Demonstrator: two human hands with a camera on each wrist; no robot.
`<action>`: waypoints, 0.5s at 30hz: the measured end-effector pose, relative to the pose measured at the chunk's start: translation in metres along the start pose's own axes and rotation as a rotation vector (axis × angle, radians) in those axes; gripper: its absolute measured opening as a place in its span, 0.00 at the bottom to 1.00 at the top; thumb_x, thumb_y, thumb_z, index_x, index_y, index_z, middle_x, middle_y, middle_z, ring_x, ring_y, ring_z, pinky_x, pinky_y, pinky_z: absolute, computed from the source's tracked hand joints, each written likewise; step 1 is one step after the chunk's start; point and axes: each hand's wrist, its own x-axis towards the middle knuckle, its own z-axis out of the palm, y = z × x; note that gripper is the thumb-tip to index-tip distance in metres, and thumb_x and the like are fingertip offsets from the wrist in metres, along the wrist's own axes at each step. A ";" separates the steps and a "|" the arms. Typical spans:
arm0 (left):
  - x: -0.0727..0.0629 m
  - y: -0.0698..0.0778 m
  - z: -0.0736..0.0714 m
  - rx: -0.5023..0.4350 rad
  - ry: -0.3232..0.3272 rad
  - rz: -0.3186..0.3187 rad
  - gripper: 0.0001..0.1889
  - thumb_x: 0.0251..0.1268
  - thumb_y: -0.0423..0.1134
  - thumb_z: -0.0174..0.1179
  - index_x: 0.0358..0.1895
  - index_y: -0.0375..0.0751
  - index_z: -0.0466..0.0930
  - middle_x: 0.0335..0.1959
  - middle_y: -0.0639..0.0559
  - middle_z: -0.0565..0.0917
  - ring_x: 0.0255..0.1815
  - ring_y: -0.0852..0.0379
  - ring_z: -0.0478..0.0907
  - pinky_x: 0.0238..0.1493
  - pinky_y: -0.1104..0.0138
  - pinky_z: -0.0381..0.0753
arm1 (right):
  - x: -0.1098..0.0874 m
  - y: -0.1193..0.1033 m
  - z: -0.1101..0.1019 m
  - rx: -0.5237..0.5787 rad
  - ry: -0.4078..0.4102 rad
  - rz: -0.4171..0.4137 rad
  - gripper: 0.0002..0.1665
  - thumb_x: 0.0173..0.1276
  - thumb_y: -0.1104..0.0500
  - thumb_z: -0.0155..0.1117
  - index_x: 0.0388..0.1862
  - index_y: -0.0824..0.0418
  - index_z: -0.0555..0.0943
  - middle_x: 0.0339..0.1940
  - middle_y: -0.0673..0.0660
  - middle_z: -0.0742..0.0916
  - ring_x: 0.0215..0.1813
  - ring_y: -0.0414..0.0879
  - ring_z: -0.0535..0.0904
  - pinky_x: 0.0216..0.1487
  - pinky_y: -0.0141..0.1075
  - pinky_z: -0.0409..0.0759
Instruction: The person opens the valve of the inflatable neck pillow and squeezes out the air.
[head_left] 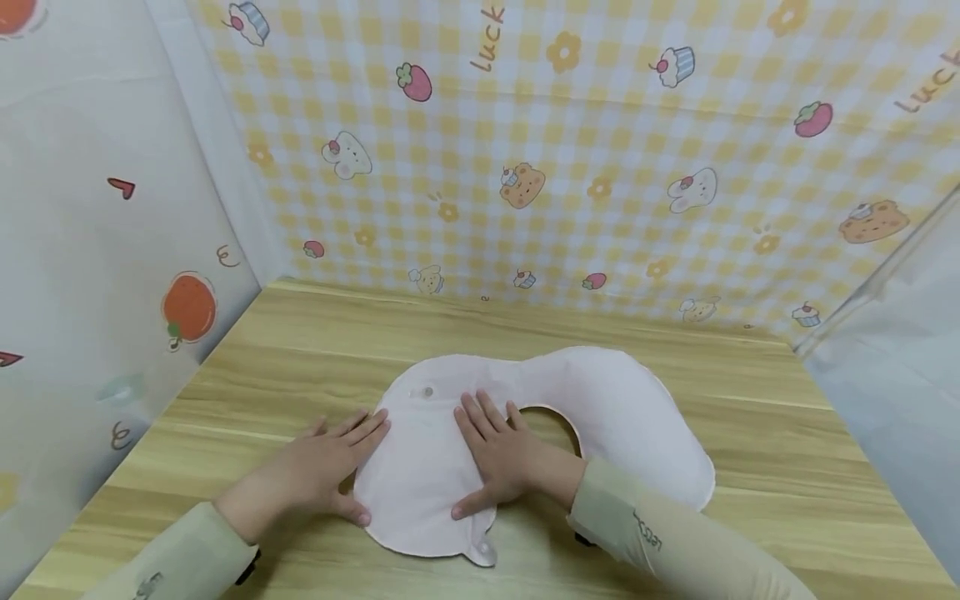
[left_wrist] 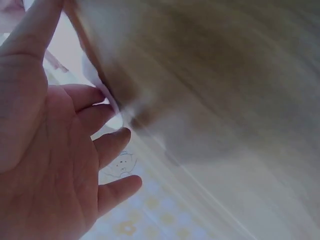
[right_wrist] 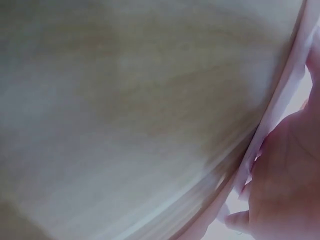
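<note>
A pale pink U-shaped neck pillow [head_left: 637,417] lies on the wooden table in the head view. Its left lobe carries a small round valve [head_left: 428,391], and a tab with a snap button [head_left: 483,552] sticks out at the lower end. Along the outer left edge rests my left hand [head_left: 318,467], its fingertips and thumb touching the rim, with the fingers nearly straight. My right hand [head_left: 502,454] lies spread on top of the same lobe by the inner curve, fingers extended. In the left wrist view, the left palm [left_wrist: 50,135] faces the camera beside the pillow's edge.
The wood-grained table [head_left: 780,467] ends at a yellow checked cloth wall [head_left: 600,108] at the back. White patterned sheeting [head_left: 90,250] hangs on the left, and a pale surface [head_left: 900,358] borders the right side.
</note>
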 end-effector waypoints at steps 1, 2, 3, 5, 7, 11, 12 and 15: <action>0.000 0.001 -0.001 -0.006 0.000 0.009 0.60 0.43 0.70 0.67 0.77 0.37 0.57 0.79 0.43 0.59 0.79 0.37 0.55 0.65 0.27 0.56 | 0.000 0.001 0.000 -0.003 0.004 -0.004 0.76 0.52 0.15 0.54 0.83 0.56 0.35 0.83 0.56 0.34 0.83 0.53 0.25 0.80 0.60 0.42; 0.001 0.003 -0.002 -0.002 0.002 0.024 0.58 0.46 0.70 0.66 0.77 0.38 0.58 0.79 0.44 0.59 0.79 0.37 0.55 0.66 0.28 0.57 | 0.000 0.001 0.000 -0.007 0.008 -0.007 0.76 0.52 0.15 0.54 0.83 0.56 0.35 0.83 0.56 0.35 0.83 0.53 0.26 0.80 0.60 0.42; 0.001 0.005 -0.004 0.013 0.012 0.050 0.55 0.50 0.68 0.65 0.77 0.38 0.59 0.79 0.44 0.61 0.79 0.37 0.56 0.65 0.28 0.59 | 0.000 0.002 0.000 -0.006 0.013 -0.015 0.76 0.53 0.15 0.54 0.83 0.57 0.35 0.83 0.56 0.35 0.83 0.54 0.26 0.80 0.60 0.42; 0.002 0.010 -0.006 0.053 0.037 0.114 0.48 0.55 0.65 0.64 0.75 0.41 0.63 0.77 0.46 0.64 0.78 0.38 0.59 0.65 0.31 0.63 | -0.001 0.001 -0.001 -0.009 0.024 -0.031 0.75 0.54 0.15 0.53 0.83 0.57 0.35 0.83 0.57 0.36 0.83 0.54 0.27 0.80 0.60 0.43; 0.002 0.019 -0.009 0.101 0.059 0.185 0.41 0.59 0.59 0.65 0.74 0.44 0.66 0.76 0.48 0.67 0.77 0.41 0.62 0.65 0.35 0.68 | -0.002 0.000 -0.002 -0.009 0.032 -0.043 0.75 0.54 0.16 0.54 0.83 0.58 0.36 0.83 0.58 0.37 0.84 0.54 0.28 0.80 0.60 0.43; 0.001 0.035 -0.010 0.141 0.071 0.334 0.33 0.60 0.51 0.67 0.70 0.54 0.73 0.74 0.53 0.71 0.75 0.46 0.66 0.63 0.40 0.74 | -0.001 -0.001 -0.001 0.002 0.034 -0.039 0.76 0.53 0.16 0.55 0.83 0.58 0.36 0.84 0.58 0.37 0.84 0.54 0.28 0.80 0.60 0.43; 0.001 0.038 -0.009 0.135 0.063 0.359 0.31 0.60 0.49 0.67 0.69 0.57 0.74 0.74 0.54 0.71 0.75 0.47 0.66 0.63 0.41 0.75 | 0.000 -0.001 -0.001 0.007 0.032 -0.035 0.76 0.53 0.16 0.55 0.83 0.58 0.36 0.84 0.58 0.37 0.84 0.54 0.28 0.80 0.60 0.43; 0.002 0.045 -0.003 0.107 0.033 0.403 0.27 0.60 0.46 0.68 0.65 0.61 0.78 0.73 0.57 0.71 0.76 0.49 0.66 0.62 0.42 0.76 | 0.001 -0.001 0.000 0.015 0.029 -0.031 0.76 0.53 0.16 0.56 0.83 0.58 0.36 0.84 0.58 0.37 0.84 0.54 0.28 0.80 0.60 0.42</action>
